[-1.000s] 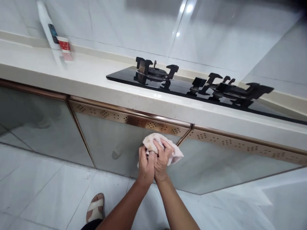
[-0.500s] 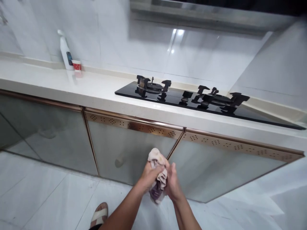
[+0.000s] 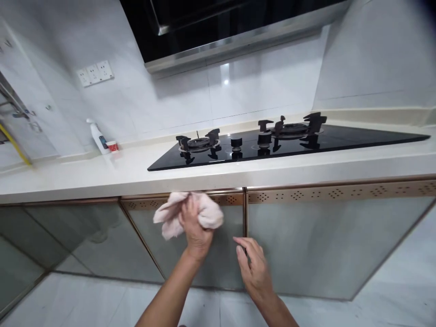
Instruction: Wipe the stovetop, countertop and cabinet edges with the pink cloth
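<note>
A pale pink cloth (image 3: 211, 212) is bunched in my left hand (image 3: 195, 231), its folds hanging out on both sides of the fingers. The cloth is in front of the perforated copper-coloured strip (image 3: 231, 199) at the top of the middle cabinet door; whether it touches the strip I cannot tell. My right hand (image 3: 254, 268) is apart from the cloth, lower and to the right, with nothing in it. Its fingers are loosely bent, and a gap shows between thumb and forefinger. Behind it are the greenish glass cabinet doors (image 3: 316, 240).
Above the doors runs a white countertop (image 3: 136, 181) holding a black gas hob (image 3: 218, 156) with two burners. A white spray bottle (image 3: 98, 137) and a red paper cup (image 3: 112, 146) stand at the back left. A dark range hood (image 3: 221, 27) overhangs the hob.
Both hands were together on the cloth. My right hand has let go and moved apart, while my left hand has carried the cloth up and left, more spread out. The view has shifted.
</note>
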Demonstrator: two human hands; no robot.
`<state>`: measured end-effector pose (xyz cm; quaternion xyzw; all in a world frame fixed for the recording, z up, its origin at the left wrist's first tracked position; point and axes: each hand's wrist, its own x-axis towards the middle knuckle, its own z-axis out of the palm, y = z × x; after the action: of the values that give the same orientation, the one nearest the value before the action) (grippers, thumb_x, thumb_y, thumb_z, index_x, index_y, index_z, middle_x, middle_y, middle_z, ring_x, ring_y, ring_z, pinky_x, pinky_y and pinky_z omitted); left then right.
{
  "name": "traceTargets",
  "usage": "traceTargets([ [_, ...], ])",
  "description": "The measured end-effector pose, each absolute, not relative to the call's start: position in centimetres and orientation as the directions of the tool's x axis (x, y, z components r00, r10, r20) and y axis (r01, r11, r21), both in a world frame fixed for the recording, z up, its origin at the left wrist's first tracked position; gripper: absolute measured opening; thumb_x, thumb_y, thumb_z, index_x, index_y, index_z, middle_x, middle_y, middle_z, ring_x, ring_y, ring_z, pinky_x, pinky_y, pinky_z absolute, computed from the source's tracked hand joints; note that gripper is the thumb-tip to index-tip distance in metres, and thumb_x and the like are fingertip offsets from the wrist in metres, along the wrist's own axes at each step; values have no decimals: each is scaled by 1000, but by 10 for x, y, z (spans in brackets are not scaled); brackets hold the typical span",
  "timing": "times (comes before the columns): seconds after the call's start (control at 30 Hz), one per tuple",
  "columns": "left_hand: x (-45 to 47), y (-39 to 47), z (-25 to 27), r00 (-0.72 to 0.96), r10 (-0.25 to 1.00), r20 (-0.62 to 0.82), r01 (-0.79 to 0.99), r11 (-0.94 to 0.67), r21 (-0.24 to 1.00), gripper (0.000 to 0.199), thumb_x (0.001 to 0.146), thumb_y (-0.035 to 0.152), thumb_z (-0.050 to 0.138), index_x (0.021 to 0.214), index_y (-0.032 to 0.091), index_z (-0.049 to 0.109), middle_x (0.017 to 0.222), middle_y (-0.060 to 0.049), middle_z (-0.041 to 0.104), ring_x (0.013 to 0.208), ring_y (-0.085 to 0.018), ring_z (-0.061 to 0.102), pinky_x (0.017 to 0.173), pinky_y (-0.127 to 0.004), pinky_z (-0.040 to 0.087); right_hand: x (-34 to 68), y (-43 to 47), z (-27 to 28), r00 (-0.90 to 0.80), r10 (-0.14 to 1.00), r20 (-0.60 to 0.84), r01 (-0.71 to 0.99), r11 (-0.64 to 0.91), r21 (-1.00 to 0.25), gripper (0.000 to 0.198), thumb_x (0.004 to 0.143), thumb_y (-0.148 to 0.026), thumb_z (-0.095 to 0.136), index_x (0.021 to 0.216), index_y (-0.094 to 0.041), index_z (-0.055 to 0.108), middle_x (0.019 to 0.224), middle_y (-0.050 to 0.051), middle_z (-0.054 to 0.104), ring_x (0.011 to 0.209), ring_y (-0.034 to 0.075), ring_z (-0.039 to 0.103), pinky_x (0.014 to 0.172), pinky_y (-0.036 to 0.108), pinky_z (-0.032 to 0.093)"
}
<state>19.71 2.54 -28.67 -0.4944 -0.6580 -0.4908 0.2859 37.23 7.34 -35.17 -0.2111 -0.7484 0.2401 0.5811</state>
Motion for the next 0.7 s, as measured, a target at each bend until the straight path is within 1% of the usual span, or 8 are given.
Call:
traceTargets([
  [0.1, 209, 54, -279, -18, 573, 819, 1000, 17, 10, 59, 83, 30, 66, 140, 21, 55, 153, -15, 49, 139, -36, 47, 117, -55, 35, 369, 76, -353, -231, 529, 816, 66, 846, -530, 24, 99, -22, 46, 114, -27, 65, 102, 4, 70, 95, 20, 65, 83, 38, 48],
  [0.17, 224, 70, -273, 141, 674, 726, 988, -50, -145, 62, 84, 27, 65, 145, 23, 52, 156, -12, 47, 136, -31, 51, 115, -45, 42, 367, 81, -355, -180, 501, 846, 108, 865, -489, 23, 99, -21, 46, 113, -24, 64, 103, 6, 69, 97, 21, 63, 85, 39, 46],
  [0.27, 242, 83, -261, 273, 720, 638, 952, -107, -287, 63, 88, 31, 62, 149, 24, 47, 160, -8, 42, 142, -28, 44, 119, -40, 38, 365, 89, -361, -71, 506, 860, 228, 847, -479, 23, 100, -27, 46, 113, -19, 63, 106, 11, 65, 103, 25, 59, 90, 43, 44],
  [0.37, 237, 78, -250, 301, 700, 648, 934, -80, -348, 64, 90, 36, 61, 151, 27, 45, 159, -4, 43, 147, -27, 37, 125, -40, 28, 365, 97, -370, -40, 541, 840, 362, 792, -492, 32, 100, -36, 45, 116, -16, 63, 115, 17, 60, 110, 30, 55, 93, 49, 42],
  [0.53, 156, 23, -261, 172, 664, 727, 946, 94, -309, 68, 81, 49, 72, 145, 31, 54, 150, -9, 51, 142, -30, 42, 122, -39, 27, 374, 111, -383, -125, 549, 827, 452, 773, -445, 36, 98, -45, 46, 115, -20, 66, 121, 16, 61, 113, 32, 55, 94, 51, 39],
  [0.6, 111, -6, -271, -2, 598, 801, 951, 248, -183, 64, 77, 49, 76, 137, 30, 61, 145, -13, 53, 140, -34, 42, 121, -45, 27, 375, 115, -386, -120, 554, 824, 456, 767, -450, 36, 97, -46, 46, 112, -22, 68, 119, 14, 62, 109, 31, 56, 93, 50, 38],
  [0.67, 71, -33, -278, -209, 448, 869, 919, 394, 18, 60, 74, 45, 77, 129, 25, 65, 147, -16, 48, 142, -39, 37, 121, -52, 23, 374, 117, -386, -110, 562, 820, 449, 764, -463, 35, 96, -46, 47, 110, -22, 69, 118, 14, 63, 106, 30, 57, 90, 49, 38],
  [0.7, 55, -43, -279, -306, 357, 883, 894, 427, 137, 65, 71, 46, 79, 129, 23, 63, 150, -18, 43, 145, -42, 32, 122, -55, 21, 372, 116, -386, -113, 564, 818, 444, 765, -466, 35, 96, -46, 47, 110, -22, 69, 118, 13, 63, 103, 30, 58, 89, 48, 39],
])
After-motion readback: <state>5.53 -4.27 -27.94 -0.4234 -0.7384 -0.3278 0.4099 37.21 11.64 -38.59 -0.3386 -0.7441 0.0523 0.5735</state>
